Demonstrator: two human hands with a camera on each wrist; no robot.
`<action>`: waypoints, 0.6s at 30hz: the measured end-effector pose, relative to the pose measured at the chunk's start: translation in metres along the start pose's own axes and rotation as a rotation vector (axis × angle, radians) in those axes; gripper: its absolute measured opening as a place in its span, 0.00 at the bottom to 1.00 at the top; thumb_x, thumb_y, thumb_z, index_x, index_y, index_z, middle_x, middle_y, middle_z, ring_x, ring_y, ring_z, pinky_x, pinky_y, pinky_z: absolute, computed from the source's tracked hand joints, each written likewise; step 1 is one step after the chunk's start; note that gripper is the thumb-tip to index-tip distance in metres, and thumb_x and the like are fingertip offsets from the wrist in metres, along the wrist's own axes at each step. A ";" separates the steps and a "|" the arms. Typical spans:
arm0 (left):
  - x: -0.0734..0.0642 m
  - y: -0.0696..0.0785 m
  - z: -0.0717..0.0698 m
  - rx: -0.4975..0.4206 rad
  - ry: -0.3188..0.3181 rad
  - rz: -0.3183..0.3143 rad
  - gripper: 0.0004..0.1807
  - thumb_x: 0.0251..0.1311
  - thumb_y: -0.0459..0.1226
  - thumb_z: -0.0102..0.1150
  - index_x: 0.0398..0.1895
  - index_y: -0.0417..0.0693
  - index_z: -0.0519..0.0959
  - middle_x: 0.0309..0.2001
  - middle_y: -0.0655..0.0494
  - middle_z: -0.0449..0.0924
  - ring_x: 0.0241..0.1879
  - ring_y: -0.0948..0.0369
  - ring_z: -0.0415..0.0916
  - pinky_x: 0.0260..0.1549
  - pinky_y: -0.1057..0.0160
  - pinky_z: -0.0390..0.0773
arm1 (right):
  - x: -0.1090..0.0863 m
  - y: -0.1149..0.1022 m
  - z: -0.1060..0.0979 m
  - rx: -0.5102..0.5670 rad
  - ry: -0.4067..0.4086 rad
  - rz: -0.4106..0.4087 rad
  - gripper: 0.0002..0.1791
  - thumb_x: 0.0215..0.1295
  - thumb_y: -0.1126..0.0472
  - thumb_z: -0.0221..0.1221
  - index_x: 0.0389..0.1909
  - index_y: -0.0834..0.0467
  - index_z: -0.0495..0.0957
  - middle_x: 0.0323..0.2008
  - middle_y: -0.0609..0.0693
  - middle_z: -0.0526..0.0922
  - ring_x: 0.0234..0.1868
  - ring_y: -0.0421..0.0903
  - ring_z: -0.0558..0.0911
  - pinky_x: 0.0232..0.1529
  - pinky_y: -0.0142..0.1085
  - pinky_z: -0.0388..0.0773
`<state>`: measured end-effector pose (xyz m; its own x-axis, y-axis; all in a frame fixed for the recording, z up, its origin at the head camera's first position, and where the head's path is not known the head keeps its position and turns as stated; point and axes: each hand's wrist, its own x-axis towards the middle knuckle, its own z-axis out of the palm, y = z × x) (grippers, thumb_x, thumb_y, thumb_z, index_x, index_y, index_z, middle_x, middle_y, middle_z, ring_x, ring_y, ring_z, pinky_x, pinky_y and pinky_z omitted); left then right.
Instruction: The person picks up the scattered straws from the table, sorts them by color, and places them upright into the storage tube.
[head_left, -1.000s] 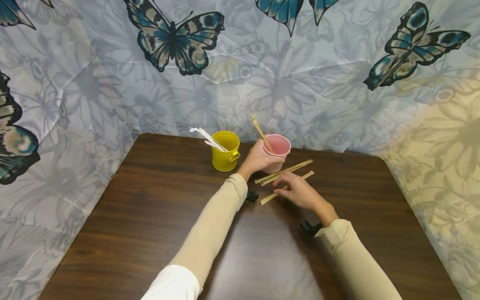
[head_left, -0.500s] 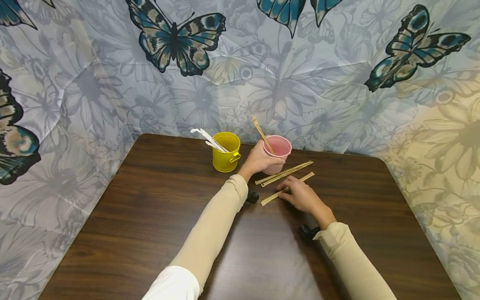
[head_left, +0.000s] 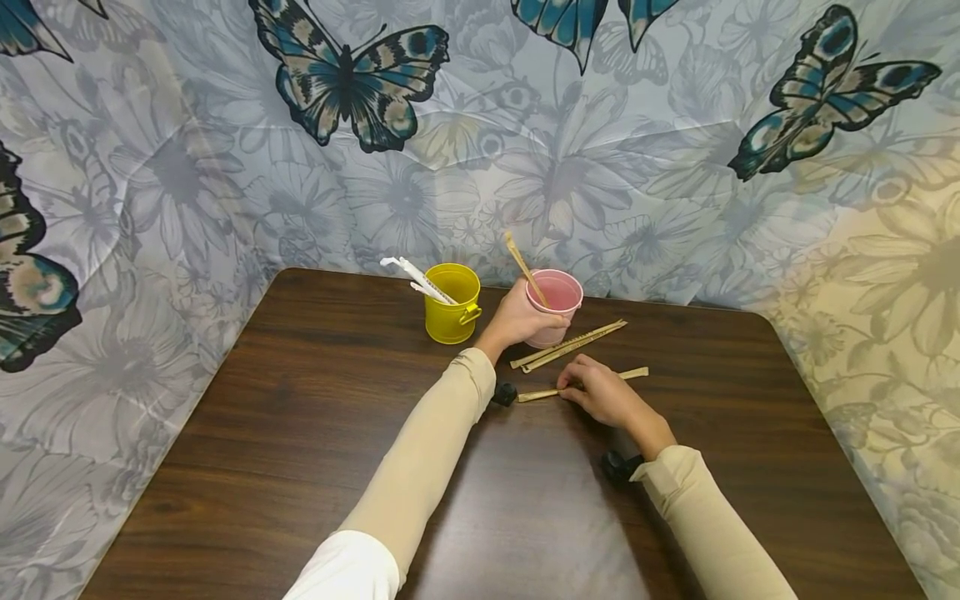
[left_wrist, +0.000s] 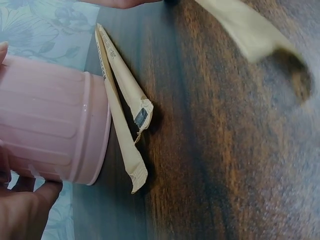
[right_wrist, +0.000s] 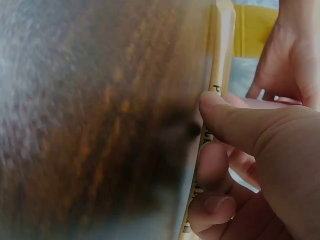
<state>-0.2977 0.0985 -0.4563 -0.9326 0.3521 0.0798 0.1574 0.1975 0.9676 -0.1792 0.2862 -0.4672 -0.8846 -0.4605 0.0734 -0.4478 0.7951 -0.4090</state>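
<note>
My left hand (head_left: pixel 517 318) grips the side of a small pink bucket (left_wrist: pixel 50 120), which stands upright near the table's back edge. One paper-wrapped straw (head_left: pixel 516 252) leans inside it and sticks out at the top. In front of the bucket, my right hand (head_left: pixel 606 398) pinches another paper-wrapped straw (right_wrist: pixel 220 55) between thumb and fingers; printed letters show on its wrapper. That straw lies nearly level across the hand, both ends showing. Between the bucket and my right hand, a couple more wrapped straws (left_wrist: pixel 120 120) rest on the wood, side by side.
To the left of the pink bucket stands a yellow bucket (head_left: pixel 450 325) with a side handle. White-wrapped straws (head_left: pixel 418 277) lean out of it. The dark wooden table (head_left: pixel 300 467) ends at a butterfly-print cloth (head_left: pixel 480 167) behind.
My right hand has closed its fingers on the nearest straw and turned it, so its right end has swung toward me, away from the other straws. The left hand keeps holding the pink bucket.
</note>
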 end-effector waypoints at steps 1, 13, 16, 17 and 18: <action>0.000 0.000 0.000 0.002 0.000 0.001 0.52 0.45 0.43 0.83 0.73 0.51 0.61 0.63 0.52 0.76 0.62 0.56 0.76 0.64 0.56 0.77 | -0.001 0.001 -0.001 0.007 0.002 -0.002 0.04 0.64 0.65 0.68 0.36 0.54 0.83 0.37 0.47 0.82 0.41 0.44 0.83 0.45 0.44 0.82; 0.002 0.000 0.000 0.012 0.004 0.019 0.51 0.44 0.41 0.83 0.71 0.49 0.62 0.62 0.50 0.77 0.61 0.56 0.76 0.65 0.57 0.76 | -0.004 -0.001 -0.046 0.142 0.125 0.032 0.10 0.67 0.65 0.65 0.48 0.55 0.85 0.37 0.49 0.87 0.30 0.38 0.76 0.31 0.31 0.75; 0.002 0.000 0.001 0.011 0.008 0.021 0.51 0.44 0.41 0.83 0.71 0.49 0.63 0.62 0.51 0.77 0.61 0.56 0.77 0.64 0.58 0.76 | -0.001 -0.007 -0.059 0.135 0.181 -0.003 0.10 0.66 0.65 0.66 0.48 0.56 0.86 0.35 0.48 0.86 0.26 0.38 0.72 0.28 0.30 0.72; 0.002 -0.001 0.000 0.013 0.011 0.027 0.51 0.44 0.40 0.83 0.71 0.49 0.63 0.62 0.50 0.77 0.61 0.56 0.77 0.64 0.58 0.76 | 0.000 -0.010 -0.063 0.133 0.198 -0.013 0.10 0.66 0.66 0.66 0.47 0.55 0.86 0.34 0.47 0.85 0.25 0.38 0.72 0.27 0.30 0.72; 0.002 -0.001 0.000 0.019 0.010 0.030 0.51 0.44 0.40 0.83 0.71 0.49 0.63 0.62 0.50 0.77 0.61 0.55 0.77 0.65 0.58 0.76 | 0.002 -0.012 -0.068 0.127 0.211 -0.025 0.09 0.65 0.66 0.67 0.45 0.55 0.85 0.33 0.47 0.85 0.25 0.38 0.73 0.26 0.29 0.72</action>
<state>-0.2997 0.0995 -0.4570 -0.9304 0.3493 0.1111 0.1914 0.2045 0.9600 -0.1845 0.3022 -0.3999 -0.8869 -0.3761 0.2683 -0.4620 0.7223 -0.5146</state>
